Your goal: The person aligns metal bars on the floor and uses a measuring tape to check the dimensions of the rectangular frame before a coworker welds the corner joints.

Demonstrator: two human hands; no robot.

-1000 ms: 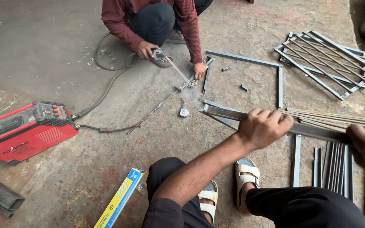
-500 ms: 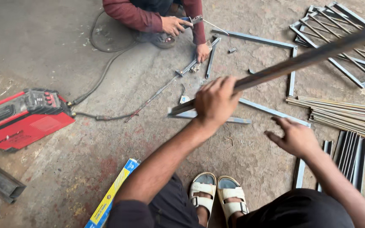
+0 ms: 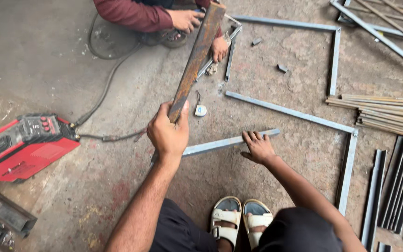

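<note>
My left hand [image 3: 168, 134] grips the near end of a long rusty metal bar [image 3: 198, 52] that rises away from me toward the top of the view. My right hand [image 3: 256, 146] presses flat on a grey steel bar [image 3: 220, 145] lying on the concrete floor. Just beyond it, thin grey steel strips [image 3: 289, 111] lie laid out as a rectangular frame. A small white tape measure [image 3: 200, 110] rests on the floor beside the rusty bar. My sandalled feet [image 3: 240, 219] show at the bottom.
Another person in a maroon sleeve [image 3: 131, 14] crouches at the top, hands [image 3: 185, 20] on the frame corner. A red welding machine [image 3: 22, 147] with cables [image 3: 103, 88] sits at the left. Steel rods [image 3: 388, 112] and dark angle bars [image 3: 399, 186] are piled at the right.
The rusty bar has swung from pointing right to pointing away from me, still in my left hand. My right hand has dropped onto the grey bar on the floor.
</note>
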